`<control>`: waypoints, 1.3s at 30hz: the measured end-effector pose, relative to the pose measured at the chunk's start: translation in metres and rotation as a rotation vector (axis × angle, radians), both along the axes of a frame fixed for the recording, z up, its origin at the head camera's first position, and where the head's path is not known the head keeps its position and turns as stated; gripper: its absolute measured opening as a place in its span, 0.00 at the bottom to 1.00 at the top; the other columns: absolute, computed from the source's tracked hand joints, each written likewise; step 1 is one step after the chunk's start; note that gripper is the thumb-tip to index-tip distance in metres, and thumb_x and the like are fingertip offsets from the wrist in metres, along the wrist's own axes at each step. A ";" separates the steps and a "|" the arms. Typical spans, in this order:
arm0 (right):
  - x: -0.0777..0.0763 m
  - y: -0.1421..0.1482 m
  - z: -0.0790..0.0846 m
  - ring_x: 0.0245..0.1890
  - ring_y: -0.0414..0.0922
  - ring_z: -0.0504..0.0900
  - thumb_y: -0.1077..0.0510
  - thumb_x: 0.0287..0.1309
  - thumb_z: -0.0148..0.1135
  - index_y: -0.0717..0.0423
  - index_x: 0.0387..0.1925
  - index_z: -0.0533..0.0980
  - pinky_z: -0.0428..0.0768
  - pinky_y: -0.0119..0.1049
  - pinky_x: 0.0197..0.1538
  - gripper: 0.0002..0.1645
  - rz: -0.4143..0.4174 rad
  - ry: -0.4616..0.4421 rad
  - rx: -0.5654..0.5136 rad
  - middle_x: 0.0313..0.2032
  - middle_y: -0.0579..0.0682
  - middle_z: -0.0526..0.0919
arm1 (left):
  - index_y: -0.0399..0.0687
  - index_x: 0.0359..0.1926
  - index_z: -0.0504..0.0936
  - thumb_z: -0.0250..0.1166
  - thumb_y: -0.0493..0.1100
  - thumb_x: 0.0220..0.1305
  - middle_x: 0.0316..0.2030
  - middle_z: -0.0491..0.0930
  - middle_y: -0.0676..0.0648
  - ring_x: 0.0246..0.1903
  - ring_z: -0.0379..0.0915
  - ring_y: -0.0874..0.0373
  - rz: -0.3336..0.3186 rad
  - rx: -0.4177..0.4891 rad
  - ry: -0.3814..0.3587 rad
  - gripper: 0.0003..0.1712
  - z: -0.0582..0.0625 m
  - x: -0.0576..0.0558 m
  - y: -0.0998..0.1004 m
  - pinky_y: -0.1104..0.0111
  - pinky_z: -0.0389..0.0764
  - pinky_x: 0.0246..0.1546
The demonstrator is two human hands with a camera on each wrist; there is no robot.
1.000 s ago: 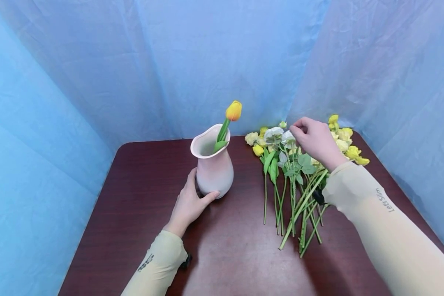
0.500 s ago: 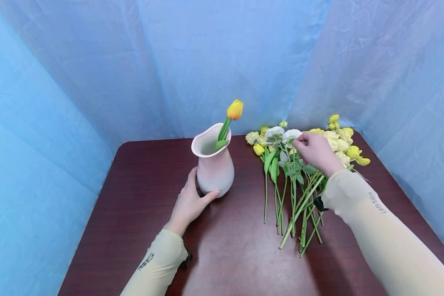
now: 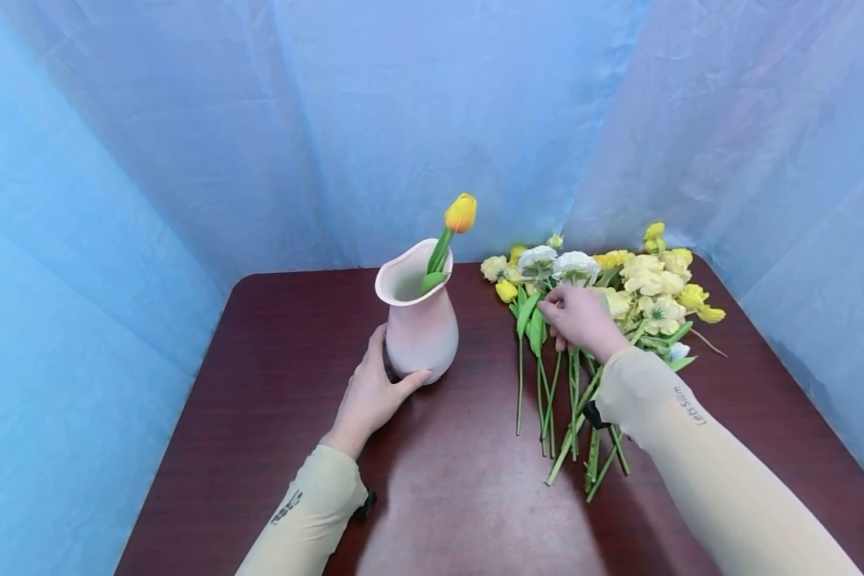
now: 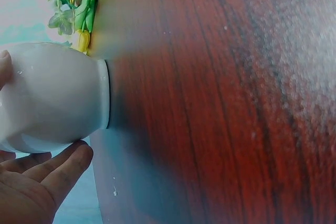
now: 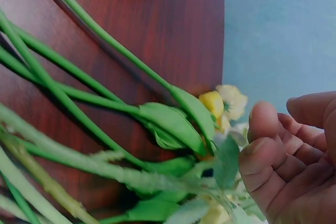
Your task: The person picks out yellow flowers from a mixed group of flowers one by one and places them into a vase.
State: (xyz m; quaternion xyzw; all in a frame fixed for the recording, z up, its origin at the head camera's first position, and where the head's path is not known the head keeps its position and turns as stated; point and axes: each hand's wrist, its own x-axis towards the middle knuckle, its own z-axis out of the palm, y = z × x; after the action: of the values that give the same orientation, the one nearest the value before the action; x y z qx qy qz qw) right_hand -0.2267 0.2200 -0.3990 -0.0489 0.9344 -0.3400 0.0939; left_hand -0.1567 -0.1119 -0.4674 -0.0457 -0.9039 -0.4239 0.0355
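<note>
My left hand (image 3: 373, 394) holds the lower body of a pale pink and grey vase (image 3: 423, 336), thumb at the front and fingers round its left side. The vase (image 4: 52, 98) stands on the table in the left wrist view. One yellow-orange tulip (image 3: 461, 214) leans to the right out of its wavy mouth. Over the pile of flowers hangs my right hand (image 3: 585, 318), fingers loosely bent and nothing between them. Below it lie green tulip leaves (image 5: 170, 129) and stems. White flowers (image 3: 576, 267) and a yellow tulip bud (image 3: 506, 291) are just beyond the hand.
Pale yellow flowers (image 3: 644, 274) fill the right side of the pile, heads toward the back edge. Several stems (image 3: 562, 456) point toward the front of the dark red-brown table (image 3: 461, 496). Blue curtains (image 3: 432, 120) hang behind and at both sides.
My right hand has moved left and nearer to me, from above the white flowers to over the tulip leaves. My left hand keeps its hold on the vase.
</note>
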 end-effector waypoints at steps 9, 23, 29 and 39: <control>0.005 -0.018 -0.018 0.12 0.50 0.79 0.55 0.72 0.49 0.66 0.44 0.74 0.82 0.49 0.22 0.16 0.019 -0.083 -0.005 0.18 0.59 0.80 | 0.72 0.71 0.47 0.67 0.74 0.47 0.62 0.68 0.49 0.56 0.69 0.53 0.005 -0.014 -0.013 0.56 0.000 -0.001 0.000 0.48 0.74 0.51; 0.006 -0.036 -0.055 0.09 0.48 0.79 0.53 0.71 0.53 0.69 0.26 0.76 0.80 0.39 0.15 0.24 -0.022 -0.191 0.115 0.10 0.56 0.78 | 0.72 0.71 0.47 0.67 0.74 0.46 0.62 0.67 0.52 0.57 0.68 0.54 0.016 -0.014 -0.026 0.57 0.001 -0.001 0.000 0.48 0.73 0.52; 0.004 -0.042 -0.062 0.09 0.48 0.78 0.52 0.69 0.54 0.64 0.24 0.76 0.77 0.38 0.11 0.21 -0.079 -0.229 0.200 0.14 0.57 0.80 | 0.73 0.71 0.47 0.68 0.73 0.46 0.62 0.67 0.52 0.57 0.68 0.55 0.016 -0.009 -0.025 0.56 0.001 0.000 0.001 0.49 0.73 0.52; 0.003 -0.039 -0.070 0.10 0.48 0.79 0.60 0.68 0.48 0.64 0.25 0.75 0.78 0.38 0.12 0.17 -0.042 -0.242 0.160 0.16 0.59 0.82 | 0.72 0.72 0.47 0.68 0.72 0.48 0.63 0.66 0.52 0.58 0.67 0.55 0.008 -0.005 -0.019 0.56 0.001 0.000 0.000 0.49 0.73 0.53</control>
State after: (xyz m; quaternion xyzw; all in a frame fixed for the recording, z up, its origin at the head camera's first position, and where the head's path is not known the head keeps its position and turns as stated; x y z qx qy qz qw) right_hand -0.2238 0.1808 -0.4692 0.0195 0.9412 -0.2699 0.2022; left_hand -0.1564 -0.1121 -0.4662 -0.0381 -0.9054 -0.4219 0.0283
